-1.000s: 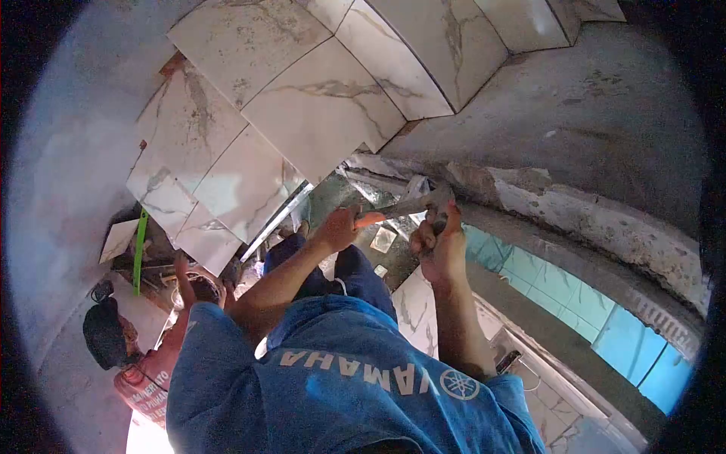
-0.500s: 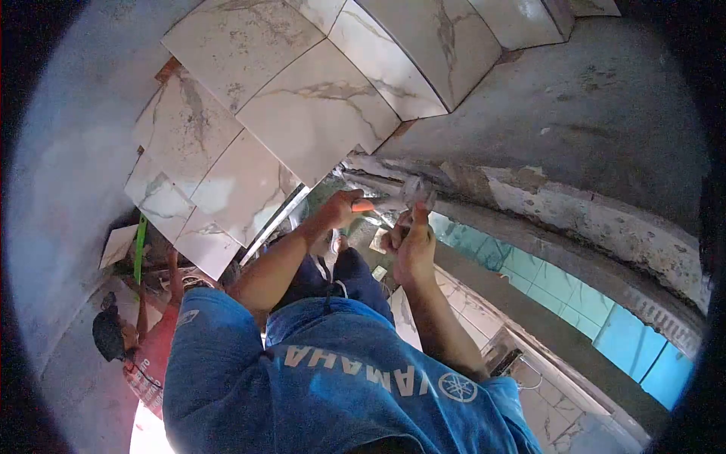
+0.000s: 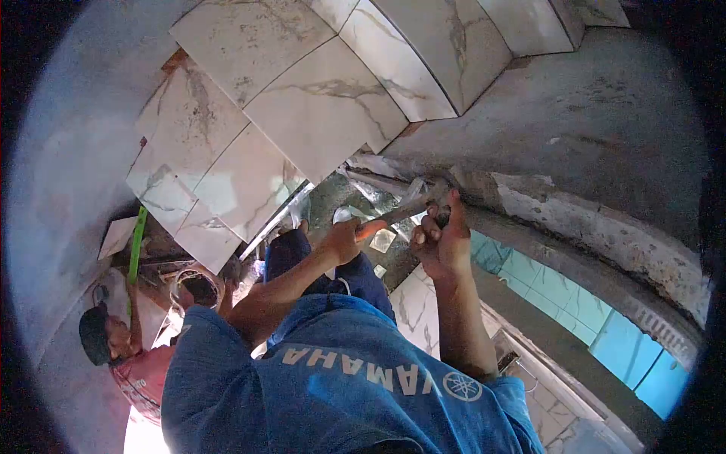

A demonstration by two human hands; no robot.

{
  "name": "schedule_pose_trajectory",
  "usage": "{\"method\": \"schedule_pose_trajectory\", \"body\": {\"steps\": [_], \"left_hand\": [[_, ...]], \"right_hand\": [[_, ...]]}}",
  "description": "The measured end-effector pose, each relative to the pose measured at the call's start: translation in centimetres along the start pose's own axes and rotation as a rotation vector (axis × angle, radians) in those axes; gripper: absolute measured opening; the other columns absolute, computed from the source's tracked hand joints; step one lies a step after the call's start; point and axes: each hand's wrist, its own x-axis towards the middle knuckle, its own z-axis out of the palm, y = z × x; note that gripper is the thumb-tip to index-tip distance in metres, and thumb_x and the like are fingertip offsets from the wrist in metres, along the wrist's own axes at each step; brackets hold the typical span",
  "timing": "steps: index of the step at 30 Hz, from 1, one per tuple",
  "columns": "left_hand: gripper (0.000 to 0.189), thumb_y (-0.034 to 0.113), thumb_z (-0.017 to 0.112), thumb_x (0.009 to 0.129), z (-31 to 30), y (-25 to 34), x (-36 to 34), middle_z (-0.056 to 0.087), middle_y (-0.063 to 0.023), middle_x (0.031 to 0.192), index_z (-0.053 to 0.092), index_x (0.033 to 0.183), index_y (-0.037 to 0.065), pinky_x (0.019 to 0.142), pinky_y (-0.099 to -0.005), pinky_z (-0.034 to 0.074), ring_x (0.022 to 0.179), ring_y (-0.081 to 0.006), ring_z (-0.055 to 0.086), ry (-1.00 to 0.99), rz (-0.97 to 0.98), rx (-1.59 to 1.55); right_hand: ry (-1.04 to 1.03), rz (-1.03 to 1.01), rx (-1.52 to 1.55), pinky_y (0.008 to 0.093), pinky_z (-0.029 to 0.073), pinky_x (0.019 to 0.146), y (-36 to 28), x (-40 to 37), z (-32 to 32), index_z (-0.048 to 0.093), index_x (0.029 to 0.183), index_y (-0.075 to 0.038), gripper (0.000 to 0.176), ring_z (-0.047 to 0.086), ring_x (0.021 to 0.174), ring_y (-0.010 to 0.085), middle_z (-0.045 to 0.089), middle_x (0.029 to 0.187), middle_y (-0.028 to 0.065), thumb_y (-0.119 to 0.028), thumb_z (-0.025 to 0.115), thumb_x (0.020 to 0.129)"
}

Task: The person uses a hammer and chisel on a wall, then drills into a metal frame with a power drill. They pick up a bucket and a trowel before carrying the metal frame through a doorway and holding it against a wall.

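Note:
My left hand is closed around the orange handle of a trowel, whose grey blade points up and right toward a rough ledge. Close to the blade's far end is my right hand, thumb raised and fingers curled. Something dark and grey, perhaps mortar, shows at its fingertips, but I cannot make out what it is. Clear plastic lies crumpled just behind the blade.
Marbled white tiles cover the surface ahead and left. The rough ledge runs right above turquoise tiles. At the left a co-worker in a red shirt is near a green strip and a round bucket.
Both hands have shifted, the right one to the right and the left one slightly down. More of the trowel blade shows between them. The co-worker has moved, and the bucket now shows more fully.

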Motion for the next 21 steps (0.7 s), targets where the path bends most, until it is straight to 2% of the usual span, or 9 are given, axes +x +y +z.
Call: {"method": "schedule_pose_trajectory", "body": {"steps": [2,5,8,11,13,17,19,20,21], "left_hand": [[0.027,0.022,0.059,0.079,0.2,-0.8,0.8,0.063,-0.0226,0.091,0.06,0.095,0.0,0.073,-0.0423,0.048,0.086,-0.0354,0.062,0.035,0.023,0.048],[0.03,0.024,0.059,0.08,0.2,-3.6,4.3,0.062,-0.0231,0.09,0.06,0.098,0.0,0.068,-0.0431,0.048,0.082,-0.0347,0.062,-0.173,0.062,-0.118],[0.032,0.026,0.062,0.078,-0.8,-2.6,4.4,0.061,-0.0241,0.085,0.059,0.095,-0.002,0.063,-0.0439,0.048,0.077,-0.0352,0.062,-0.301,-0.096,-0.365],[0.028,0.021,0.058,0.08,0.5,-2.2,2.3,0.061,-0.0238,0.08,0.06,0.098,0.0,0.061,-0.0441,0.046,0.074,-0.0369,0.061,-0.157,0.141,-0.188],[0.028,0.019,0.057,0.079,2.2,-4.2,2.0,0.06,-0.0233,0.079,0.058,0.101,0.0,0.062,-0.0446,0.046,0.074,-0.0382,0.061,0.201,0.378,-0.026],[0.035,0.02,0.064,0.074,0.9,-0.2,-1.8,0.059,-0.0236,0.076,0.054,0.098,-0.004,0.068,-0.0469,0.047,0.076,-0.039,0.061,-0.102,0.145,0.215],[0.033,0.013,0.063,0.075,1.4,1.6,-5.4,0.059,-0.023,0.074,0.053,0.101,-0.004,0.067,-0.0474,0.047,0.074,-0.0401,0.061,0.138,0.041,-0.075],[0.034,0.009,0.063,0.075,-0.2,2.7,-5.7,0.059,-0.0239,0.077,0.051,0.103,-0.005,0.069,-0.0472,0.048,0.077,-0.0405,0.061,-0.038,-0.165,-0.159],[0.034,0.009,0.063,0.075,0.3,2.3,-5.8,0.059,-0.0239,0.077,0.051,0.103,-0.005,0.069,-0.0472,0.048,0.077,-0.0405,0.061,-0.036,-0.167,-0.151]], "right_hand": [[0.057,-0.004,-0.035,0.0271,0.031,0.044,0.5,-0.5,0.7,0.047,0.081,-0.012,0.041,0.04,0.043,0.0153,0.034,0.05,-0.0017,-0.053,0.046,0.088],[0.118,-0.022,-0.121,0.0284,0.031,0.045,2.5,-0.2,1.0,0.047,0.082,-0.012,0.042,0.038,0.043,0.0149,0.033,0.05,-0.0016,-0.053,0.045,0.088],[0.135,-0.049,-0.168,0.0295,0.032,0.045,3.3,0.6,0.6,0.047,0.084,-0.011,0.042,0.038,0.043,0.0146,0.032,0.05,-0.0014,-0.053,0.045,0.088],[0.069,-0.052,-0.095,0.0299,0.033,0.045,1.8,0.9,0.3,0.048,0.086,-0.011,0.045,0.04,0.044,0.0145,0.033,0.05,-0.002,-0.055,0.046,0.087],[0.085,0.033,-0.111,0.0291,0.033,0.046,1.0,0.3,0.8,0.049,0.087,-0.01,0.046,0.04,0.044,0.0144,0.033,0.05,-0.0031,-0.056,0.047,0.086],[0.092,0.087,0.023,0.0275,0.033,0.046,-0.7,0.1,0.5,0.049,0.073,-0.015,0.048,0.038,0.045,0.0127,0.035,0.049,-0.0026,-0.062,0.052,0.08],[0.017,0.142,0.124,0.0268,0.033,0.045,-1.3,0.6,-0.7,0.051,0.072,-0.015,0.047,0.04,0.044,0.0131,0.036,0.049,-0.003,-0.062,0.052,0.08],[0.015,0.138,0.1,0.0264,0.032,0.044,-1.3,0.5,-1.0,0.05,0.072,-0.015,0.047,0.041,0.044,0.0132,0.036,0.049,-0.0031,-0.061,0.051,0.08],[0.012,0.127,0.073,0.0259,0.031,0.044,-1.2,0.2,-1.0,0.05,0.071,-0.015,0.047,0.041,0.044,0.0133,0.036,0.048,-0.0031,-0.061,0.051,0.081]]}}
